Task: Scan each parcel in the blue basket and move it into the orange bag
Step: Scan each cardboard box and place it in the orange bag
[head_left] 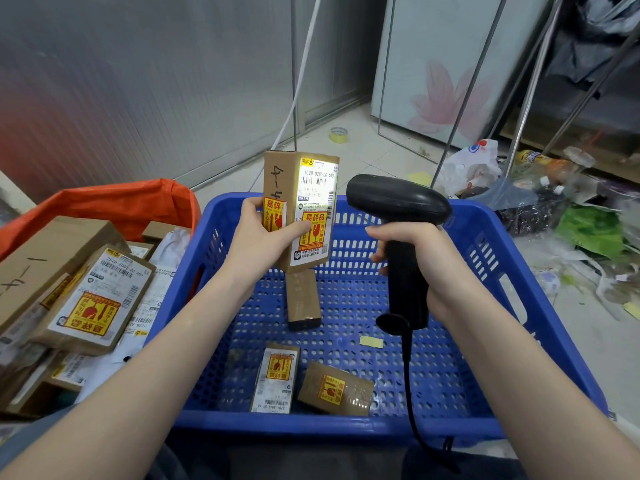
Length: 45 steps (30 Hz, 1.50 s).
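Left hand: the left hand [258, 233] is wrapped round a tall brown parcel [300, 209], thumb on the front, fingers behind. It holds the box up in the air so the sticker side turns toward the scanner.
Right hand: the right hand [412, 252] is closed tight round the handle of the black scanner [398, 202]. The scanner head sits at 3 o'clock from the parcel, just beside it, and points at the white label.
Label: the top of the label [317, 183] glows bright. I think that is the scanner's light landing on the bar code, so the scan is happening right now.
Cord: a black cord [410, 375] hangs from the handle and runs down over the near wall of the basket, at 6 o'clock.
Blue basket: the blue basket [485, 237] sits on the floor under both hands. Three more parcels lie inside: one long box [304, 299] in the middle, and two small ones [277, 377] [337, 388] side by side at 6 o'clock.
Orange bag: the orange bag [131, 202] stands open at 9 o'clock from the basket, touching its side. It already has many boxes in it. It is close, so the left hand only has to swing over.
How far along: the basket is nearly empty, so most of the job looks done.
Next: after the beep, this parcel should go left into the bag.
Care: the yellow stickers show a broken glass, so the box should be put down softly.
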### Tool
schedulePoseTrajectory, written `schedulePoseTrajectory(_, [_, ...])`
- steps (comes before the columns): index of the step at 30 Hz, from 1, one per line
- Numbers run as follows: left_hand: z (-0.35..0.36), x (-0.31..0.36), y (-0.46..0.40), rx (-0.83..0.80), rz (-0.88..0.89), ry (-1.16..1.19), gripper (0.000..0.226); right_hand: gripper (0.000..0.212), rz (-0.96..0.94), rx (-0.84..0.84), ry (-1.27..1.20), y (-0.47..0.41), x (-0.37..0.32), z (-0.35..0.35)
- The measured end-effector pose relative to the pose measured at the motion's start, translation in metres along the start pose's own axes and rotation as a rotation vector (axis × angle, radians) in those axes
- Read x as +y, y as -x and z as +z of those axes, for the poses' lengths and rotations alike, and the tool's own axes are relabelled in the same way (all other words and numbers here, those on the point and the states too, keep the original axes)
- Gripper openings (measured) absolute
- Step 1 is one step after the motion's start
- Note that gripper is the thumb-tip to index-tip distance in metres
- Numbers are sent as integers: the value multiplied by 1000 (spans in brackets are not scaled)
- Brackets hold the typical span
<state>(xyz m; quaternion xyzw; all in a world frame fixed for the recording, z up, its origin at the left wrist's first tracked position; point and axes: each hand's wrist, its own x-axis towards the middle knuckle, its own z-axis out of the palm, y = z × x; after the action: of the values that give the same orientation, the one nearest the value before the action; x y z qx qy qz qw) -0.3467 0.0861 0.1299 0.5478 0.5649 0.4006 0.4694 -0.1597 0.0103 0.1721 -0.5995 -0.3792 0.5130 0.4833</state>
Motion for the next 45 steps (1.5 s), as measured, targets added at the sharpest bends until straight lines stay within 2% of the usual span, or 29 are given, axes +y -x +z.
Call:
schedulePoseTrajectory(16, [2, 0, -1, 27, -1, 22, 56, 14, -34, -21, 34, 0, -1, 0])
schedulePoseTrajectory(19, [2, 2, 1, 27, 8, 24, 57, 7, -34, -42, -29, 0, -1, 1])
schedulePoseTrajectory(22, [-1, 6, 3, 30, 24, 29, 58, 20, -28, -62, -60, 0, -1, 3])
schedulePoseTrajectory(27, [-14, 17, 10, 70, 69, 61, 60, 18, -42, -35, 52, 0, 4, 11])
schedulePoseTrajectory(33, [-46, 33, 21, 114, 191, -96, 54, 15, -72, -87, 89, 5, 2, 39])
schedulePoseTrajectory(39, [-99, 39, 34, 173, 222, -216, 61, 21, -113, -121, 54, 15, -13, 89])
schedulePoseTrajectory(45, [-179, 27, 53, 184, 178, -327, 67, 14, -172, -253, 122, 29, -26, 148])
